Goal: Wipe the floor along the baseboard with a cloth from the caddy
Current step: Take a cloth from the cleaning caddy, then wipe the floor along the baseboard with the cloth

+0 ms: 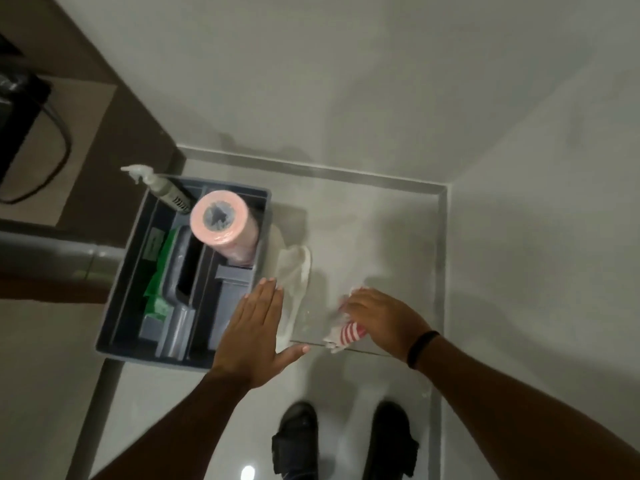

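A grey caddy (114,317) stands on the pale floor near the left wall. It holds a pink roll of cloths (225,230), a spray bottle (162,188) and green cloths (156,282). My right hand (377,317) is closed on a red-and-white striped cloth (346,332) held low over the floor, right of the caddy. My left hand (252,327) hovers flat with fingers spread over the caddy's right edge, holding nothing. A white cloth or sheet (294,282) hangs beside the caddy's right wall. A grey baseboard (311,171) runs along the far wall and another baseboard section (441,265) runs down the right wall.
My two black sandals (298,441) stand on the tile at the bottom. A brown panel with a dark bin (24,133) sits at the upper left. A grey pipe (52,258) crosses at the left. White walls meet in a corner at the upper right.
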